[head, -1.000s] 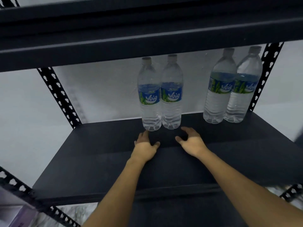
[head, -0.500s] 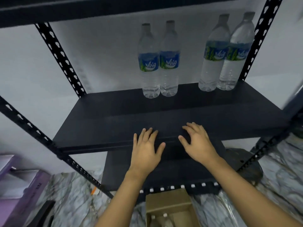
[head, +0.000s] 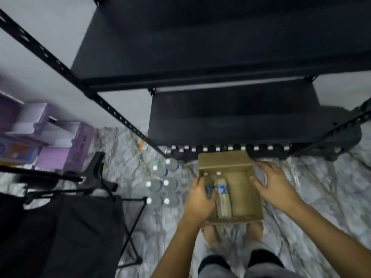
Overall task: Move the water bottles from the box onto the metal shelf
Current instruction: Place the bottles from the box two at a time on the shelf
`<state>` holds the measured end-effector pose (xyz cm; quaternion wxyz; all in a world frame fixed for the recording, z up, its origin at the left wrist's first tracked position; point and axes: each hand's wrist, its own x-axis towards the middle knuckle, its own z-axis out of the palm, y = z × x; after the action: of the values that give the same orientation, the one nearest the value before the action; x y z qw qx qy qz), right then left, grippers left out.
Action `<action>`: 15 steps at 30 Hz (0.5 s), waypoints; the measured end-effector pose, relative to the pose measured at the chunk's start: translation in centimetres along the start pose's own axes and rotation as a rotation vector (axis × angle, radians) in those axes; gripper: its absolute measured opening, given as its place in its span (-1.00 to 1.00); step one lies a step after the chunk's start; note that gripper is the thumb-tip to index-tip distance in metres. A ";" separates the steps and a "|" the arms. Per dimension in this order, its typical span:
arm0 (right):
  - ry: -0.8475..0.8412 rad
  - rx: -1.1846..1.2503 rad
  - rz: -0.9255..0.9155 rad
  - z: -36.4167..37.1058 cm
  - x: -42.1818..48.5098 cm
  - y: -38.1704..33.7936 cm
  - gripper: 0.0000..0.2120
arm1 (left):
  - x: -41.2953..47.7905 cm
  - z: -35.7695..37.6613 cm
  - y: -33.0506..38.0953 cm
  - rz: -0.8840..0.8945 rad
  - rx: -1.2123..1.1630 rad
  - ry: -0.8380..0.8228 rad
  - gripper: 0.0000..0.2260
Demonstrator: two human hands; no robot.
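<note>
We can read no whole word: the bottle (head: 222, 199) lying in the left half of the box (head: 246, 197) bears a blue label (head: 220, 190) with white script too blurred to spell. The second bottle (head: 208, 182), against the box's left wall, shows only a sliver of blue under the left hand (head: 200, 199) gripping it, and print on the purple cartons (head: 60, 157) is illegible to us

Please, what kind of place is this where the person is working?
Probably a storage corner in a home or small shop: a black metal shelf against a plain wall, water bottles standing grouped on the marble-patterned floor, and purple boxes piled at the left.
</note>
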<state>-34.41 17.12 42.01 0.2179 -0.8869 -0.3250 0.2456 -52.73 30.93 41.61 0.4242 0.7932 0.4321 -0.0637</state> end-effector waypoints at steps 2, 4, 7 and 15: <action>-0.123 -0.004 0.054 2.1 -0.4 0.5 -0.48 | -0.4 1.7 -2.1 -0.115 -0.048 -0.069 -0.50; -0.216 -0.010 0.094 3.9 -0.7 1.0 -0.46 | -0.2 3.3 -3.6 -0.229 -0.117 -0.111 -0.55; -0.323 0.035 0.180 6.7 -0.7 2.1 -0.45 | 0.9 5.4 -5.3 -0.336 -0.139 -0.157 -0.51; -0.418 0.064 0.341 17.8 3.7 9.1 -0.42 | 9.0 14.1 -12.1 -0.449 -0.178 -0.176 -0.57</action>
<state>-37.95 17.43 22.00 0.1296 -0.8514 -0.2011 0.4669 -52.31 29.60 21.03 0.5036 0.6284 0.5626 -0.1870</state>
